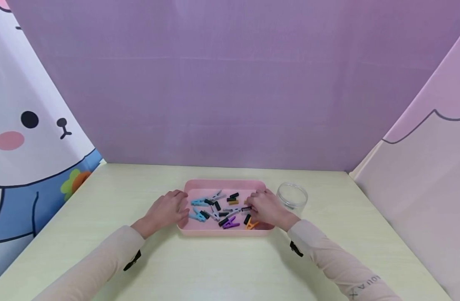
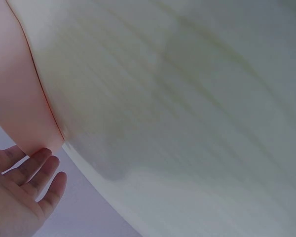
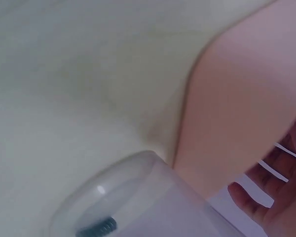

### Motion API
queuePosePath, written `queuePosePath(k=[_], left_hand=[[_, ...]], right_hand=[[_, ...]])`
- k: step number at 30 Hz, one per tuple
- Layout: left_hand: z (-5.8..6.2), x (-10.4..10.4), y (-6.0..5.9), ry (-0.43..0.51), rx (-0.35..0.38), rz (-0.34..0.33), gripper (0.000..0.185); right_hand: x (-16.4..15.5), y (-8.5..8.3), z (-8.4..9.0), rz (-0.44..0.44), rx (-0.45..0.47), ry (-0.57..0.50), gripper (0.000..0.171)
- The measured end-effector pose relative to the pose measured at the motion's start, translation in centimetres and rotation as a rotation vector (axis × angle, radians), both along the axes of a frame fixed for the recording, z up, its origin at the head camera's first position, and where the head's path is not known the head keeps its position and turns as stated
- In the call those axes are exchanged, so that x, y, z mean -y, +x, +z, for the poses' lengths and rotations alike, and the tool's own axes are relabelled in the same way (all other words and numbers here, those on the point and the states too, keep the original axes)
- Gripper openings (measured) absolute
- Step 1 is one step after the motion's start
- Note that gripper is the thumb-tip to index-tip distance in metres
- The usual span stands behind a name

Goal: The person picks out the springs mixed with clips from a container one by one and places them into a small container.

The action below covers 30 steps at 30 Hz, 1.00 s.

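A shallow pink tray [image 1: 222,233] lies on the table, holding light blue clips [image 1: 199,202], a purple clip [image 1: 231,224], an orange clip [image 1: 251,224], grey clips and several small black pieces, some ribbed like springs. My left hand [image 1: 167,210] rests at the tray's left rim, its fingers [image 2: 48,173] loosely bent and apart in the left wrist view. Over the tray's right side reaches my right hand [image 1: 268,207], its fingertips down among the pieces. Its thumb and forefinger are hidden in the right wrist view, so I cannot tell whether it pinches anything.
A clear round jar [image 1: 293,196] stands just right of the tray, close to my right wrist. Inside it lies a dark ribbed piece [image 3: 96,228]. The pale tabletop [image 1: 230,267] meets a purple backdrop [image 1: 230,83] behind, with printed cloth at both sides.
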<state>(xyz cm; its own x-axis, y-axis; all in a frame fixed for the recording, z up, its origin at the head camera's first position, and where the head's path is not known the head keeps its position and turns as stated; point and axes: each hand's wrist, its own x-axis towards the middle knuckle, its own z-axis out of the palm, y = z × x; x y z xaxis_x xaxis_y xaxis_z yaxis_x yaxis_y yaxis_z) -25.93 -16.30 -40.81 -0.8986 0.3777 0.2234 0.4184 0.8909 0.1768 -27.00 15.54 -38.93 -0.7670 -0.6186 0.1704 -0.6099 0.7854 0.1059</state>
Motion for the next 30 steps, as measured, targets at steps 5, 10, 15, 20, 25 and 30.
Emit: queuePosePath(k=[5,10,15,20,25,30], left_hand=[[0.1,0.1,0.0,-0.008,-0.004,0.007,0.05],[0.1,0.2,0.1,-0.005,0.001,0.01,0.05],[0.1,0.1,0.1,-0.002,0.003,0.006,0.05],[0.0,0.1,0.0,0.002,-0.002,0.005,0.05],[-0.1,0.2,-0.1,0.006,-0.005,0.003,0.05],[-0.1,0.2,0.0,0.011,-0.005,0.001,0.05]], right_hand=[[-0.1,-0.1,0.9,0.041,-0.08,-0.035,0.013],[-0.3,-0.1,2.0,0.074,-0.121,-0.084,0.009],[-0.6,0.1,3.5,0.061,-0.109,-0.083,0.009],[-1.2,0.1,4.6,0.04,-0.122,-0.079,0.009],[-2.1,0.1,5.5,0.017,-0.138,-0.081,0.007],[-3.2,0.2,6.2,-0.013,-0.142,-0.095,0.008]])
